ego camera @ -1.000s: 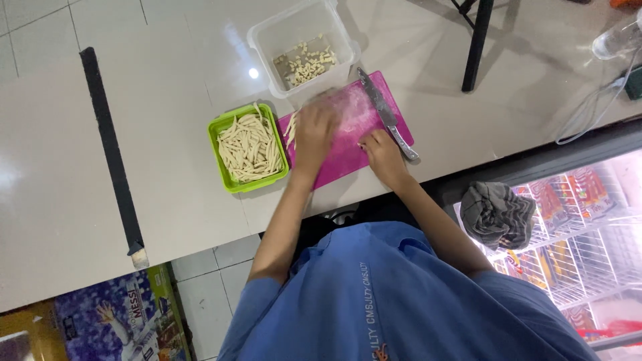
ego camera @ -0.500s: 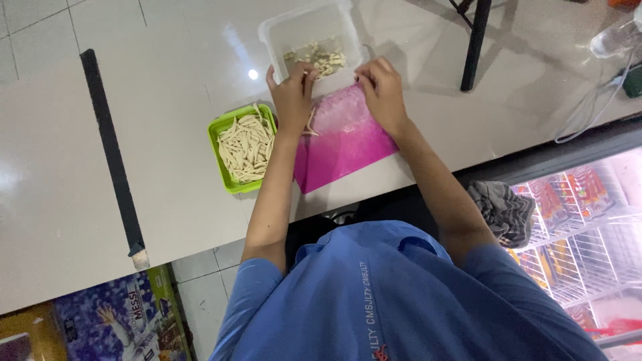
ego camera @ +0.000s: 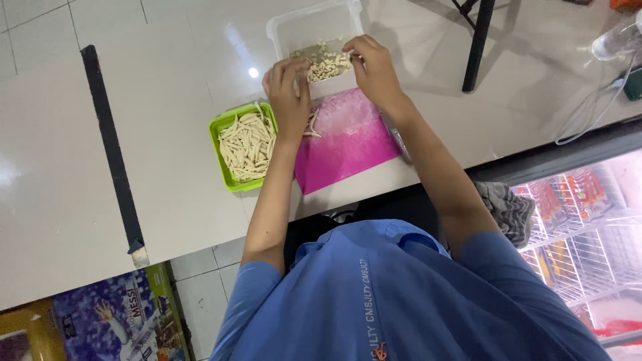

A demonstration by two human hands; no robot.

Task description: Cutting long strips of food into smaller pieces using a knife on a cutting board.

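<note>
Both hands hover at the near rim of the clear plastic container point(ego camera: 294, 30). The left hand point(ego camera: 289, 90) and right hand point(ego camera: 373, 67) cup loosely around small cut pale pieces point(ego camera: 326, 63) heaped between them. Pink cutting board point(ego camera: 348, 144) lies just below; green tray point(ego camera: 221, 130) of pale strips point(ego camera: 246, 146) sits beside the left wrist.

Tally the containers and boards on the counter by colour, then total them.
Green tray of pale strips: 1
Clear plastic tub of cut pieces: 1
Pink cutting board: 1
Total: 3
</note>
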